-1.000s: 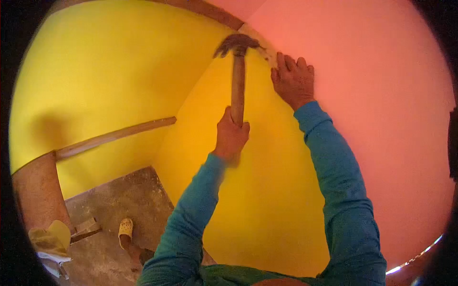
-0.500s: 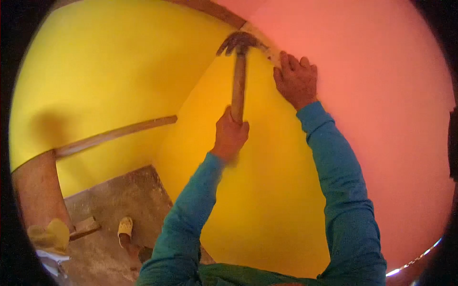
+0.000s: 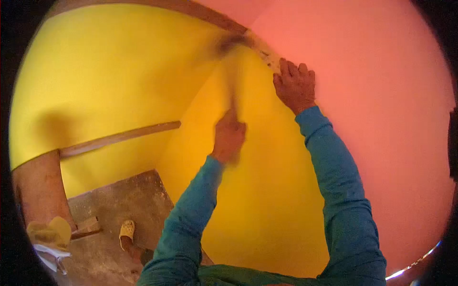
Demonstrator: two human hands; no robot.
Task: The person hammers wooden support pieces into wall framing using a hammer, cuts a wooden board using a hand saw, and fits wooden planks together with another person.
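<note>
My left hand (image 3: 229, 138) is wrapped round the wooden handle of a claw hammer (image 3: 234, 43), whose head and handle are smeared by motion near the upper end of the yellow panel. My right hand (image 3: 296, 86) rests on the wooden strip (image 3: 265, 56) along the top edge, where yellow meets pink. Its fingers are bent and pressed close together; whether they hold anything small is hidden. Dark marks show on the strip between the hammer head and my right hand.
A wooden rail (image 3: 121, 137) crosses the yellow wall (image 3: 109, 71) at left. Below are a brown board (image 3: 42, 193), a yellow cap (image 3: 55, 232), the grey floor (image 3: 102, 255) and a foot in a yellow clog (image 3: 127, 229). A pink surface (image 3: 381, 119) fills the right.
The hammer head has swung left, away from the strip beside my right hand, and is now blurred. My right hand has stayed nearly in place.
</note>
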